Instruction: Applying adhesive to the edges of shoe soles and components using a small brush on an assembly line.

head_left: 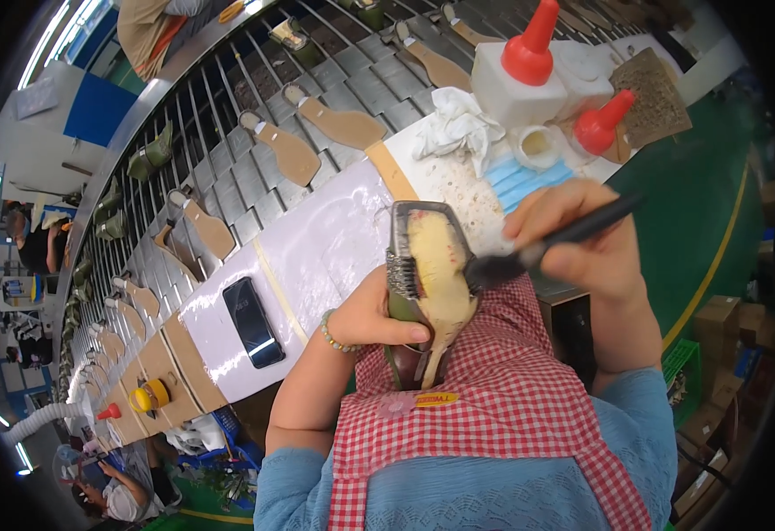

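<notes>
My left hand [371,311] is wrapped round a lasted shoe upper [440,261], held bottom side up in front of my apron. Its underside is pale yellow, with dark green material folded over the rim and pleated at one side. In my right hand [601,252] is a black-handled brush [593,221], gripped between thumb and fingers. The dark brush head is at the right edge of the upper's underside; whether it touches cannot be made out. Close to the right hand lie a blue cloth-like sheet [518,181] and a small open white jar [538,146].
White bottles with red nozzles [529,57] stand at the back right beside a crumpled white cloth [460,128]. A black phone [253,320] lies on the white worktop. Beyond it, a slatted metal conveyor carries several tan insoles [288,152]. A yellow-lidded pot [148,396] sits at the left.
</notes>
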`<state>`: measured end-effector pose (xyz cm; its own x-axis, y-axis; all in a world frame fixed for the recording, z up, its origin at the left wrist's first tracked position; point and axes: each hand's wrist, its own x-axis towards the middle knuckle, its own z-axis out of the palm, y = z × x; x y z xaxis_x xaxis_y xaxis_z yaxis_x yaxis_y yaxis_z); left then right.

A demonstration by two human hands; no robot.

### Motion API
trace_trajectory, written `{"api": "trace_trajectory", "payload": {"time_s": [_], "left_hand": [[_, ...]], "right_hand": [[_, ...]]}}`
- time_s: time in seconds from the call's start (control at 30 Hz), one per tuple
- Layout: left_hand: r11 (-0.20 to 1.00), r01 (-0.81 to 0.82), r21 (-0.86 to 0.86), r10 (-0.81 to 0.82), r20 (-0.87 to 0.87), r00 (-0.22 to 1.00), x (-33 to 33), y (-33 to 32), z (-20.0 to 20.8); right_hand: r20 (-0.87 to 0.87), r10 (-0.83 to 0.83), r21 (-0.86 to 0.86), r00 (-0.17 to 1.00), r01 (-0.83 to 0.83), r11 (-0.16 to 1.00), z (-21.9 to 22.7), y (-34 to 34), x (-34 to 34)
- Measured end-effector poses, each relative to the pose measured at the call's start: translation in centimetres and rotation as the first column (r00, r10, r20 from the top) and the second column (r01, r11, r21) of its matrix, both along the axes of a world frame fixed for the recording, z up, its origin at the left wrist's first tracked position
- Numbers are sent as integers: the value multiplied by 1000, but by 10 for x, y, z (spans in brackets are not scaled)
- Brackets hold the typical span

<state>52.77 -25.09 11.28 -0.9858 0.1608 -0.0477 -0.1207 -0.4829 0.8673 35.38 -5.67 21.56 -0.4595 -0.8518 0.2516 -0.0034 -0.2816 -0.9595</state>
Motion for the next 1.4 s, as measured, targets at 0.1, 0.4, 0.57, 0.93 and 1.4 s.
{"api": "trace_trajectory", "payload": {"time_s": [0.1, 0.4, 0.57, 0.93, 1.4], "left_hand": [[999, -12, 47, 12, -11, 1000, 13, -4, -20], [933, -357, 47, 349, 127, 928, 36, -6, -59], [924, -377, 61, 369, 112, 923, 39, -7, -57], [872, -489, -13, 487, 116, 866, 38, -4, -56], [763, -528, 372, 438, 302, 847, 21, 1, -45]], "right_hand": [[-208, -325, 96, 922, 350, 932, -3, 20, -30], [-766, -325, 291, 555, 749, 595, -68, 34, -107], [-765, -289, 345, 576, 745, 571, -75, 20, -116], [471, -576, 344, 668, 463, 817, -105, 51, -123], [853, -264, 59, 450, 420, 905, -114, 63, -117]]}}
